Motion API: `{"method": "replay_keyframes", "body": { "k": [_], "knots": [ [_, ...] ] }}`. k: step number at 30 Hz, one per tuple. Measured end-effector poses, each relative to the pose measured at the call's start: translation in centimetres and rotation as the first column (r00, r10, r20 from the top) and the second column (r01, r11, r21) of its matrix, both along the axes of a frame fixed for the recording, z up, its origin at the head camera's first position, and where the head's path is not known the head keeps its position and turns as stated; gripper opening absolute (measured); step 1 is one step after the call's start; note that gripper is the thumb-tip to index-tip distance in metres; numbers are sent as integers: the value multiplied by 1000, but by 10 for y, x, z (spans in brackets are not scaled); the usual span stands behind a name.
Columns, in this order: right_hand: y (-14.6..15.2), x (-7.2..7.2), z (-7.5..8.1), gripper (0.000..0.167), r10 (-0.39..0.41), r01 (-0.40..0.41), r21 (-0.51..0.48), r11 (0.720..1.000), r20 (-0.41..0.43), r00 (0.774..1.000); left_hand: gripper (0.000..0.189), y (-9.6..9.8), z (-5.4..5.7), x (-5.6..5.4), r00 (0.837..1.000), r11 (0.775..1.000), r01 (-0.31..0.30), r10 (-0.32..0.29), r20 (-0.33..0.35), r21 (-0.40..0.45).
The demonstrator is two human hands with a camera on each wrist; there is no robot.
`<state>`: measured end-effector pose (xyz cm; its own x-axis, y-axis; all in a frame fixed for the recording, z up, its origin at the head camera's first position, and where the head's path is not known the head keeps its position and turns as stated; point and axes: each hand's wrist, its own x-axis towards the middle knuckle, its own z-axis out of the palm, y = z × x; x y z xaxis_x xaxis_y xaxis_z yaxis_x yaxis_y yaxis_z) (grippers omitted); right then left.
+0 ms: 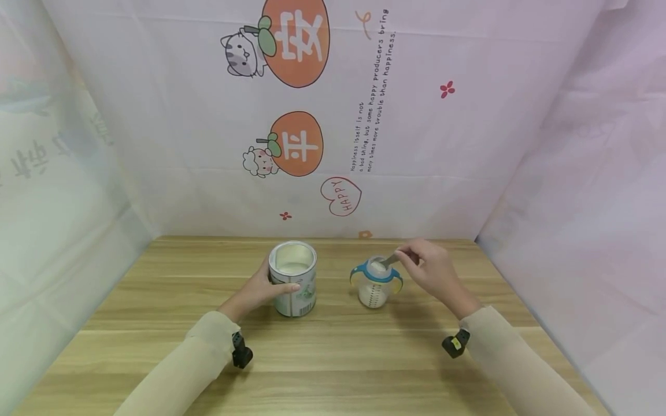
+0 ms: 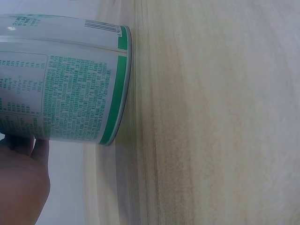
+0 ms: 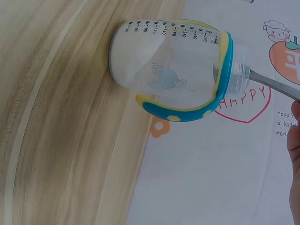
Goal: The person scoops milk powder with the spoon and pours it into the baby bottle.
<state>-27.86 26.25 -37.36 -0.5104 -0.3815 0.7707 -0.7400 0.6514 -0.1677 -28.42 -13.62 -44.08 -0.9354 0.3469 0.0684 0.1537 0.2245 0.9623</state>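
Note:
My left hand (image 1: 262, 292) grips the side of an open milk powder can (image 1: 295, 294), its thumb across the front; pale powder shows inside. Green print and a barcode cover the can (image 2: 70, 89) in the left wrist view. To its right stands a clear baby bottle (image 1: 373, 292) with blue and yellow handles, lidless and upright. Whitish powder lies in the bottle (image 3: 154, 65), heaped against one side. My right hand (image 1: 429, 268) pinches the handle of a metal spoon (image 3: 274, 84), whose bowl is inside the bottle's neck.
Both things stand on a wood-grain table (image 1: 333, 370). A white printed cloth (image 1: 416, 144) hangs behind the table's far edge, and more cloth hangs at both sides. Each wrist carries a small black camera (image 1: 241, 351).

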Motion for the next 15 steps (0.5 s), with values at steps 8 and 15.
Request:
{"method": "replay_keyframes", "body": {
  "k": [8, 15],
  "knots": [
    [-3, 3, 0, 10, 93, -91, 85, 992, -24, 995, 101, 0, 0, 0, 1000, 1000, 0, 0, 7, -6],
    [-4, 3, 0, 16, 136, -131, 108, 985, -40, 990, 101, -1, 2, 0, 1000, 1000, 11, -11, -3, 9]
  ]
}}
